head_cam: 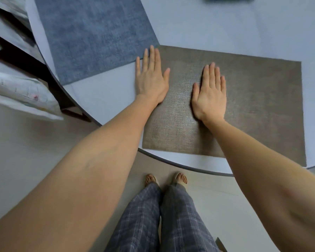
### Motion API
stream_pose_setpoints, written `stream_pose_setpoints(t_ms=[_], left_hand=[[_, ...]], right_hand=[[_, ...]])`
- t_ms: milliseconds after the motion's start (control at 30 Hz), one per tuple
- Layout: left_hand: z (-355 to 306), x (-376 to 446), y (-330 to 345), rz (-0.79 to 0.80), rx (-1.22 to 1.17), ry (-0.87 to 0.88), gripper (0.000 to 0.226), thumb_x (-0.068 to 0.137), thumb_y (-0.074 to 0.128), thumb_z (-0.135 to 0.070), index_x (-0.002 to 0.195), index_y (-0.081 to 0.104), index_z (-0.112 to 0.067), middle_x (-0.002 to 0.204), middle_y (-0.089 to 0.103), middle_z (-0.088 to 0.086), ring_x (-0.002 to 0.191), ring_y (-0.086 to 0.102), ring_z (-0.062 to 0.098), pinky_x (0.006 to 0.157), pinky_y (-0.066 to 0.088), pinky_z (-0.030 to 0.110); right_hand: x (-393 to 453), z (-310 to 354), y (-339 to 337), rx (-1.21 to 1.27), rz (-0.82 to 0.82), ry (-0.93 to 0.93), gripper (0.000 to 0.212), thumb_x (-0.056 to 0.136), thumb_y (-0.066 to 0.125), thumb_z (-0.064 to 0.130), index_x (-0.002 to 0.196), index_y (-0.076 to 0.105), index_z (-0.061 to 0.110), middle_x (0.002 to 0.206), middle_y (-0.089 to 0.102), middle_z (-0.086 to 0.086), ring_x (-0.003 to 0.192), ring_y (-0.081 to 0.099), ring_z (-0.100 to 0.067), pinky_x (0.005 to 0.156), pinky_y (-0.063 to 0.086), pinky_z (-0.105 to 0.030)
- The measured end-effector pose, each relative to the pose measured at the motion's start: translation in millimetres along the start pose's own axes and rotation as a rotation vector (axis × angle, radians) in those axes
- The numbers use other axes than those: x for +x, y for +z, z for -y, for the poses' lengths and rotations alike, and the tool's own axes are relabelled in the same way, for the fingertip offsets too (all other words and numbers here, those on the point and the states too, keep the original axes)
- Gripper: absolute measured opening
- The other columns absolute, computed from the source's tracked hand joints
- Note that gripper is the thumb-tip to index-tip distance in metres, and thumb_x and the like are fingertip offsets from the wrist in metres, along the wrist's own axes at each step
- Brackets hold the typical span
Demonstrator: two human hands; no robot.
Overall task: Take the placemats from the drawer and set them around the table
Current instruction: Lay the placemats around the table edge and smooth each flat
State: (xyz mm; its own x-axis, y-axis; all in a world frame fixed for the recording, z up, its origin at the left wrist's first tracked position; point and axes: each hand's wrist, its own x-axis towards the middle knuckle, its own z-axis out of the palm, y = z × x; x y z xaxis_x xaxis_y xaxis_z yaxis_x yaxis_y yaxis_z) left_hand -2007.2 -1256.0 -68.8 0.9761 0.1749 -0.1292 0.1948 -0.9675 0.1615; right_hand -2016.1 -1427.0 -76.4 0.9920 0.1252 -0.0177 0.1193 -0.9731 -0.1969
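Where two hands (180,86) press, two placemats (244,106)

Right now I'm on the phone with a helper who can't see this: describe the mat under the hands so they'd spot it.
On the round pale table, find the edge nearest the standing person. The brown-grey placemat lies there, both flat hands on it; its neighbour, the blue placemat, sits further left.
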Motion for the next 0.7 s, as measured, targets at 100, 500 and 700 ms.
stream_pose_setpoints(t_ms=[100, 500, 700], left_hand=[[0, -55, 9, -0.017, -0.079, 0.028, 0.066, 0.101, 0.021, -0.043, 0.153, 0.006, -0.005, 0.162, 0.002, 0.012, 0.15, -0.001, 0.023, 0.122, -0.003, 0.04], [12, -147, 19, 0.066, 0.056, 0.115, 0.062, 0.101, 0.015, -0.043, 0.154, 0.001, -0.014, 0.161, -0.005, 0.011, 0.149, -0.005, 0.022, 0.121, -0.004, 0.041], [6, -149, 16, 0.083, 0.134, 0.056, 0.059, 0.102, 0.014, -0.041, 0.154, -0.002, -0.018, 0.162, -0.008, 0.01, 0.149, -0.007, 0.023, 0.119, -0.008, 0.045]], right_hand=[[0, 1, 0, -0.008, 0.008, -0.002, 0.06, 0.101, 0.018, 0.037, 0.152, 0.01, 0.007, 0.161, 0.006, -0.009, 0.149, 0.003, -0.021, 0.121, 0.002, -0.037], [-2, -1, -3, -0.004, 0.024, -0.022, 0.061, 0.1, 0.021, 0.035, 0.152, 0.012, 0.004, 0.16, 0.008, -0.012, 0.148, 0.005, -0.025, 0.121, 0.004, -0.039], [-120, 4, -1, 0.014, 0.144, -0.334, 0.065, 0.1, 0.024, 0.044, 0.152, 0.011, 0.007, 0.16, 0.007, -0.011, 0.149, 0.003, -0.024, 0.121, 0.002, -0.038]])
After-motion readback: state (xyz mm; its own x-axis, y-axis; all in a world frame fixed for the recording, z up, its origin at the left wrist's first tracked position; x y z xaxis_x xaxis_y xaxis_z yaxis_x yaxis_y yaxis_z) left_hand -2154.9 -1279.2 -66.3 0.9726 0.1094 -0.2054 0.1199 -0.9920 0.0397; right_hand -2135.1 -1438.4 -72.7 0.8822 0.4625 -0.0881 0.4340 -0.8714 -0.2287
